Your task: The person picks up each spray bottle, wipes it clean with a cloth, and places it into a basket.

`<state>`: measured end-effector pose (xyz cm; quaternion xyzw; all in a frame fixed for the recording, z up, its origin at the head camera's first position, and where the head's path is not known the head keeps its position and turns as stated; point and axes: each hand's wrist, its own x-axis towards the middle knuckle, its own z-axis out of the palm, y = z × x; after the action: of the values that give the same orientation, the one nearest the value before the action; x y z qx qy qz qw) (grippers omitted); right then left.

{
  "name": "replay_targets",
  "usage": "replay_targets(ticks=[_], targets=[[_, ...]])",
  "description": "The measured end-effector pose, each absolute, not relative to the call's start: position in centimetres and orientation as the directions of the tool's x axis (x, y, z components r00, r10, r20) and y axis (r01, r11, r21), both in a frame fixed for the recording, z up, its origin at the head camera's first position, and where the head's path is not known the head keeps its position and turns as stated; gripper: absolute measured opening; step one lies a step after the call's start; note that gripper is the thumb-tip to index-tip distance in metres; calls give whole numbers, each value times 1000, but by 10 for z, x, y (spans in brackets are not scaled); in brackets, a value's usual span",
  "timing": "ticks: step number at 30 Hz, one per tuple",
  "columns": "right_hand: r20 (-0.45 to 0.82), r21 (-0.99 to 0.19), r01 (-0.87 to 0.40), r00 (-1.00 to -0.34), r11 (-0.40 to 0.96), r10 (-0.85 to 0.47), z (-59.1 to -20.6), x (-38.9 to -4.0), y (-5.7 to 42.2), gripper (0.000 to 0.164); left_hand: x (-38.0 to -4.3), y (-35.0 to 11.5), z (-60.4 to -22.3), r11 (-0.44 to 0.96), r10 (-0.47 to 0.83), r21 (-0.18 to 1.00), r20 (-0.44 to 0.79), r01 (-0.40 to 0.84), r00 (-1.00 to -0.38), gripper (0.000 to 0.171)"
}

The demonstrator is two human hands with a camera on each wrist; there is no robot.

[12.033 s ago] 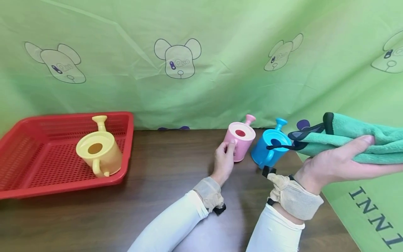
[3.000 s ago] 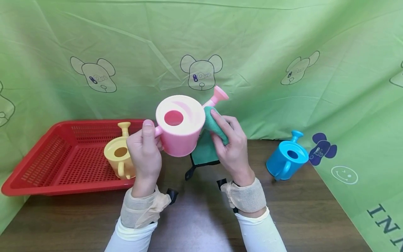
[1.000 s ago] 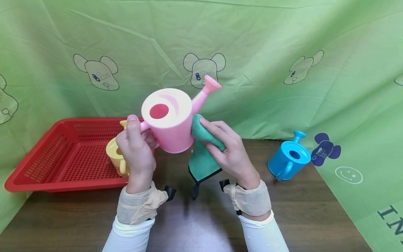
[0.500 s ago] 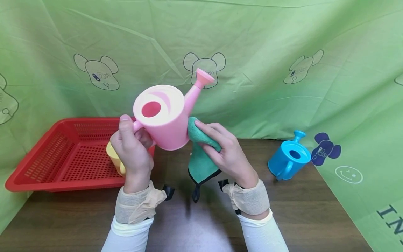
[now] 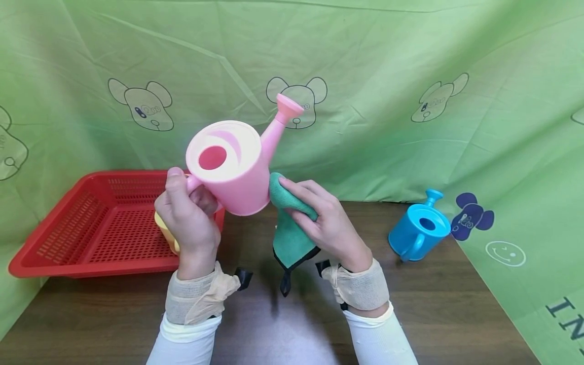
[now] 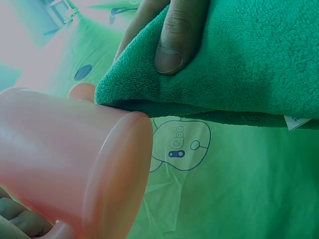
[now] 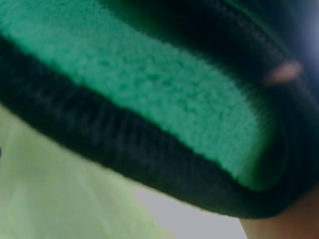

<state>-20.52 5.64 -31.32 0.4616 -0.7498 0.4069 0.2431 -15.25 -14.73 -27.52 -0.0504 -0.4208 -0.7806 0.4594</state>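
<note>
Raised above the table, a pink watering can point(image 5: 242, 190) is tilted with its spout up and to the right. My left hand point(image 5: 191, 228) grips its handle, the thumb on top. My right hand point(image 5: 330, 223) holds a folded green towel point(image 5: 294, 238) between thumb and fingers, and the fold touches the can's side below the spout. A black-edged corner of the towel hangs down. In the left wrist view the towel point(image 6: 239, 59) lies against the side of the pink can point(image 6: 60, 154), near its base. Towel cloth point(image 7: 149, 99) fills most of the right wrist view.
A red plastic basket point(image 5: 91, 268) stands at the left, with a yellow watering can point(image 5: 166, 233) in it, mostly hidden behind my left hand. On the table's right side stands a blue watering can point(image 5: 417, 233). A green printed curtain point(image 5: 365, 142) hangs behind the brown table point(image 5: 114, 314).
Over the last second the pink watering can has moved left and slightly up, its spout tilting further upward. Both hands have shifted a little left with it; the towel still touches its side.
</note>
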Motion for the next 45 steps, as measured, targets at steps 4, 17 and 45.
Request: replay_targets(ticks=[4,17,45], targets=[[739,-380,-893,-451,243,-501,-315,-206,56,45,-153,-147,-275,-229,-680,605,461,763,-570,54],[732,-374,-885,-466,278,-497,-313,-204,56,48,-156,-142,-277,-236,-686,582,467,778,-557,57],[821,-323,-923,-383,209,-424,-313,-199,44,47,-157,-132,-281,-207,-640,640,483,740,-597,56]])
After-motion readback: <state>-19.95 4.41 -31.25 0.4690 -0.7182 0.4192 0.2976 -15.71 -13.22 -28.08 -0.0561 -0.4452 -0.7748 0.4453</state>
